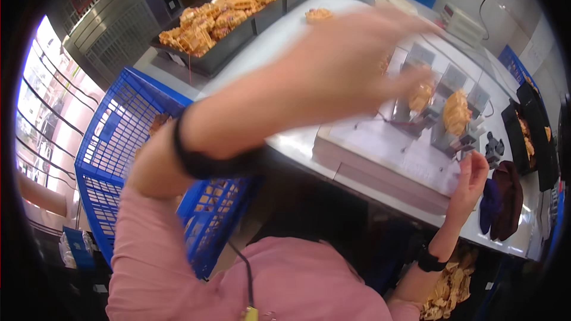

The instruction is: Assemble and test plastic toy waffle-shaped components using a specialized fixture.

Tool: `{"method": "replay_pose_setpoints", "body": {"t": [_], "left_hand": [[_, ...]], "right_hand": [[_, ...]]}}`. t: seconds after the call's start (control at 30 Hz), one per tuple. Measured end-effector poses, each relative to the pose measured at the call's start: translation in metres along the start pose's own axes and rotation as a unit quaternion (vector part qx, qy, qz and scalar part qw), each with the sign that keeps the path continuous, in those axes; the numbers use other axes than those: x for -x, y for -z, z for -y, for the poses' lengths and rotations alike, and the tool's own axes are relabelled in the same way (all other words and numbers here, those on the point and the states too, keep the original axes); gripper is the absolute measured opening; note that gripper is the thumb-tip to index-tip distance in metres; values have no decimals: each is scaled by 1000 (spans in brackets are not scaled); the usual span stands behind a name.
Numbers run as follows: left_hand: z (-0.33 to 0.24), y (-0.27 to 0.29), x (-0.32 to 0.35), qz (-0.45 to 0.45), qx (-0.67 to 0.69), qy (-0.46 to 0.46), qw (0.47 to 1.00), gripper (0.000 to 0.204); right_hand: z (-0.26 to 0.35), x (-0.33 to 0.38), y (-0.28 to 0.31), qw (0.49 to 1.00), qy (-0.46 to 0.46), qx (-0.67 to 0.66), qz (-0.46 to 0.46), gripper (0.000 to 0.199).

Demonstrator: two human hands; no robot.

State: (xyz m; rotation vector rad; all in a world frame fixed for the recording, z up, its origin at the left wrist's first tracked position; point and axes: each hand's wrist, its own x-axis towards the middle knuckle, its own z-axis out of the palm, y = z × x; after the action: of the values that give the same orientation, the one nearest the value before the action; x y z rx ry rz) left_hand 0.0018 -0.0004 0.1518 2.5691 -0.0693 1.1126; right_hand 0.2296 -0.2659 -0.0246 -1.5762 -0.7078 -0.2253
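My left hand [369, 53], smeared by motion, reaches across the white table above the fixtures; its fingers are too blurred to show whether they hold anything. Beneath and beyond it, an orange-tan moulded piece [421, 96] sits in a grey metal fixture [407, 110]. A second orange-tan piece [457, 113] rests upright in the fixture to its right. My right hand [471, 178] is at the front right corner of the white fixture base [380, 148], just below that second piece. Its fingers are loosely bent and apart, with nothing visible in them.
Dark trays [229, 44] heaped with orange pieces stand at the far left. One loose piece [319, 15] lies on the table. A blue basket [110, 154] is at my left. On the right are dark cloths [505, 202], a small black clamp-like part [492, 147] and a black tray [516, 137].
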Motion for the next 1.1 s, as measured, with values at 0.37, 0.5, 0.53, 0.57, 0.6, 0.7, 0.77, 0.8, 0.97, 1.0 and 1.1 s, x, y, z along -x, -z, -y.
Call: {"method": "replay_pose_setpoints", "body": {"t": [0.37,0.5,0.53,0.57,0.6,0.7,0.77,0.8,0.97,1.0,1.1], "left_hand": [[142,184,464,284,-194,734,585,56],[104,157,588,320,-113,757,558,56],[100,145,580,345,-101,765,535,57],[99,132,587,391,-121,757,510,54],[90,142,701,423,-80,661,615,48],[94,115,688,316,24,761,566,46],[112,104,634,350,-28,779,519,36],[108,121,694,194,-51,734,649,37],[220,189,637,1,-129,686,716,39],[222,192,579,-87,-108,672,728,39],[188,177,428,-178,-115,505,836,40]], "right_hand": [[-40,-51,70,982,-112,-154,9,31],[-27,-54,57,985,-119,-122,-11,32],[-18,-47,62,988,-113,-104,-35,32],[-17,-51,82,981,-135,-137,-31,32],[-23,-50,73,980,-145,-137,-27,25],[5,-18,29,979,-140,-85,-121,7],[-9,-19,42,976,-113,-182,-26,13],[-9,-10,25,987,-58,-149,-7,20],[33,2,-6,993,-49,-95,-45,25],[34,2,-4,993,-47,-93,-57,25],[29,3,-3,992,-45,-83,-87,26]]}}
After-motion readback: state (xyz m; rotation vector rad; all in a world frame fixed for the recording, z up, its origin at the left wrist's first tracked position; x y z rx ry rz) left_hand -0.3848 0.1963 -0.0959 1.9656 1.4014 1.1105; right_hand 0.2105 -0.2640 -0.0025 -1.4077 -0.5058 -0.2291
